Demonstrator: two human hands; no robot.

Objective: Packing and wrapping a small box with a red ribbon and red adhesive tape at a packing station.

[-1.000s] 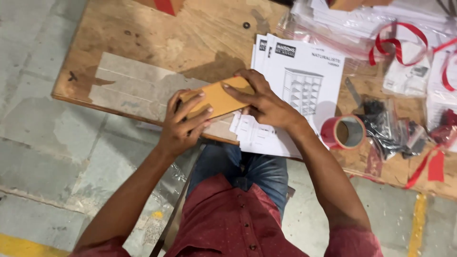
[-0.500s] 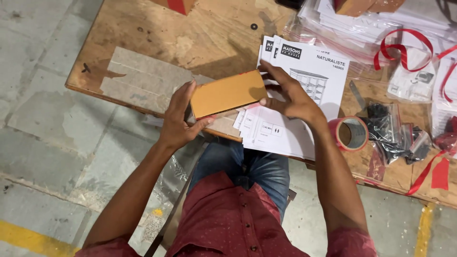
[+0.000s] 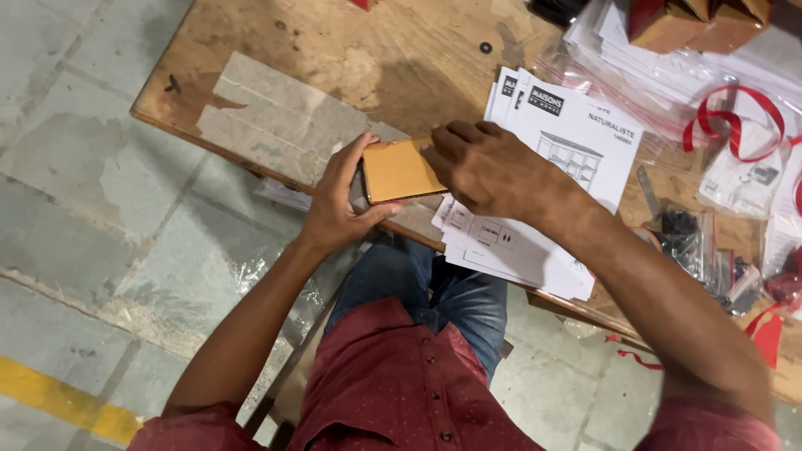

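Orange panel (image 3: 399, 169) on worn plywood table (image 3: 334, 50), concrete floor (image 3: 75, 209)

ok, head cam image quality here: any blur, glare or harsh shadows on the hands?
Head view: mostly sharp; the left hand and the orange-brown flat piece are crisp. The right hand is clear, but its forearm softens toward the lower right corner. Light is soft and even, with only faint shadows on the wooden table. Mild glare on the clear plastic bags.

Left hand (image 3: 338, 205) and right hand (image 3: 484, 167) grip a tan wooden panel (image 3: 399, 170) at the plywood table (image 3: 334, 50) edge, printed instruction sheets (image 3: 576, 138) just beside.
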